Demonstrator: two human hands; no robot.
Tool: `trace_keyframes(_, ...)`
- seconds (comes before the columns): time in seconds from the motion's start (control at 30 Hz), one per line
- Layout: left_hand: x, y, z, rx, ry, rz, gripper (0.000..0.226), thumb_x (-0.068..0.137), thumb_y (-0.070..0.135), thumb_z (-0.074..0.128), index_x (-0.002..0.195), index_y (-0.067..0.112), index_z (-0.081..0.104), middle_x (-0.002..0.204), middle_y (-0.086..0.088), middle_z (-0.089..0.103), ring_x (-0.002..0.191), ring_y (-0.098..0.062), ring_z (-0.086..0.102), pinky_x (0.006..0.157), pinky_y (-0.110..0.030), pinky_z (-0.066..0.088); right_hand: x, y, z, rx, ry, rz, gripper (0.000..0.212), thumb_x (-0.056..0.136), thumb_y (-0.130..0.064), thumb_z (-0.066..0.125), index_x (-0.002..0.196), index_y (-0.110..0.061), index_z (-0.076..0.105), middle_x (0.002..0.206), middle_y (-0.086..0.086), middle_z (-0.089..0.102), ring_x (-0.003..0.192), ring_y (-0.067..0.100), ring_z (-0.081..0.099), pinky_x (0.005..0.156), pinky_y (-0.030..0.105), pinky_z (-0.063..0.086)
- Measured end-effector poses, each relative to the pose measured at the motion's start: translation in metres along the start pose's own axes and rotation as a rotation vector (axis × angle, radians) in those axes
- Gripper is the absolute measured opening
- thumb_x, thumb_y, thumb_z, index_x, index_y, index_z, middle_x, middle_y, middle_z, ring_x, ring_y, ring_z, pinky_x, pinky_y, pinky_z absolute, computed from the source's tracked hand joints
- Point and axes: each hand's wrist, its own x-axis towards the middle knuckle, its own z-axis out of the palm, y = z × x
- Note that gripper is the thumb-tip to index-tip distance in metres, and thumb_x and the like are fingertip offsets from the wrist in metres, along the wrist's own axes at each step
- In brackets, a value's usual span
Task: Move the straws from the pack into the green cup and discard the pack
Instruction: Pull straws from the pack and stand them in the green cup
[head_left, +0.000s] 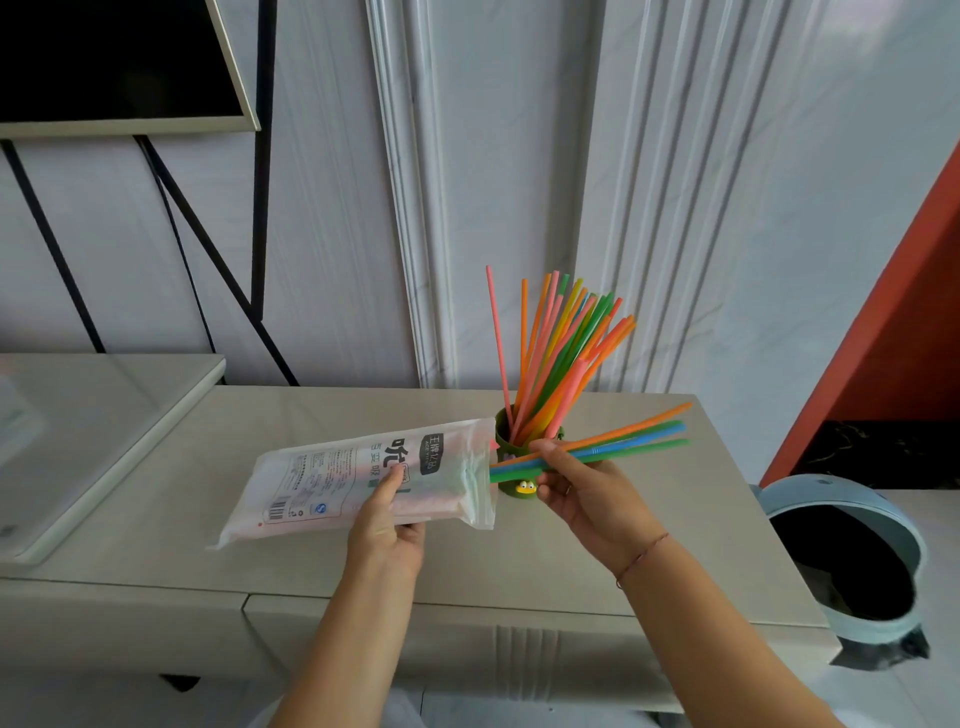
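**A bunch of straws held at the mouth of the pack**

At 10 o'clock of the view a dark screen (114, 57) hangs on the pale wall. Under it, at 9 o'clock, a glass slab (104, 415) lies on the beige cabinet (311, 561).

Near the centre, the pack (337, 478) is held above the cabinet top, almost lying flat. Its open mouth points to 3 o'clock and its closed end to 8 o'clock. Something pale pink shows through the plastic. The left hand (387, 525) grips the pack from 6 o'clock, with the thumb pressed on the printed side and the other fingers curled under it.

Just at 3 o'clock from the mouth stands the green cup (503, 434) on the cabinet, with a small yellow figure on its front. Many straws (561, 353) already stand in it and fan out toward 1 o'clock.

In front of the cup, the right hand (587, 493) pinches a bunch of straws (634, 434), orange, blue and green, between the thumb and the curled fingers. The bunch lies nearly level. Its left ends are at the pack's mouth, and I cannot tell if they are still inside. Its right ends point to 2 o'clock. A thin bracelet (641, 558) is on this wrist.

At 4 o'clock, beside the cabinet, a pale blue bin (852, 561) stands open on the floor.
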Motion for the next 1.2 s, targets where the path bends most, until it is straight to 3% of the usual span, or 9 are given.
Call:
trace_keyframes(0.23,0.006,0.016,-0.005,-0.015,0.023,0.017,0.029,0.078,-0.001,0.071,0.094,0.019,0.059,0.094,-0.001,0.069,0.082,-0.015,0.068,0.061,-0.031,0.059,0.003,-0.022,-0.013,-0.013,0.084,-0.075,0.012,0.087,-0.007,0.061,0.085,0.002,0.068,0.057,0.002,0.06,0.049,0.006,0.056,0.051,0.015,0.05)
trace_keyframes(0.43,0.012,0.022,-0.011,0.003,0.044,0.022,0.023,0.08,0.002,0.071,0.091,0.019,0.059,0.09,0.001,0.068,0.077,-0.013,0.067,0.055,-0.026,0.059,0.004,-0.053,-0.032,-0.057,0.229,-0.209,0.01,0.087,-0.007,0.061,0.083,-0.001,0.067,0.072,0.007,0.059,0.053,0.005,0.057,0.052,0.014,0.051)
trace_keyframes(0.63,0.008,0.013,-0.006,0.003,0.048,0.0,0.028,0.079,0.0,0.072,0.092,0.019,0.057,0.092,-0.001,0.068,0.082,-0.016,0.067,0.071,-0.033,0.056,0.008,-0.068,-0.037,-0.17,0.402,-0.307,0.009,0.085,-0.01,0.066,0.082,-0.002,0.065,0.068,0.008,0.06,0.057,0.011,0.058,0.057,0.016,0.055)
trace_keyframes(0.77,0.007,0.011,-0.002,0.005,0.046,0.016,0.032,0.079,-0.001,0.072,0.098,0.019,0.056,0.093,-0.002,0.068,0.085,-0.018,0.067,0.075,-0.036,0.056,0.018,-0.067,-0.03,-0.387,0.439,-0.34,0.01,0.085,-0.014,0.067,0.077,-0.009,0.066,0.066,0.007,0.063,0.056,0.014,0.06,0.057,0.016,0.056)
trace_keyframes(0.93,0.007,0.008,-0.001,0.016,0.023,0.024,0.029,0.079,-0.001,0.071,0.092,0.021,0.056,0.093,-0.001,0.067,0.083,-0.017,0.066,0.078,-0.036,0.055,0.034,-0.055,-0.016,-0.672,0.397,-0.305,0.013,0.085,-0.018,0.064,0.073,-0.013,0.067,0.059,0.001,0.065,0.044,0.002,0.06,0.046,0.01,0.046)
trace_keyframes(1.07,0.011,0.006,-0.001,0.041,0.013,0.036,0.028,0.079,0.0,0.071,0.091,0.021,0.057,0.091,-0.001,0.067,0.08,-0.016,0.066,0.069,-0.034,0.055,0.047,-0.045,-0.008,-0.858,0.383,-0.229,0.022,0.085,-0.018,0.062,0.071,-0.002,0.068,0.057,0.002,0.064,0.047,0.006,0.058,0.049,0.016,0.042)
trace_keyframes(1.2,0.016,0.005,-0.002,0.069,0.002,0.048,0.026,0.08,0.002,0.07,0.095,0.019,0.058,0.092,-0.001,0.067,0.079,-0.016,0.065,0.064,-0.033,0.057,0.055,-0.037,-0.002,-0.962,0.337,-0.199,0.027,0.085,-0.015,0.06,0.07,0.007,0.067,0.055,0.007,0.063,0.041,0.005,0.054,0.048,0.012,0.044)
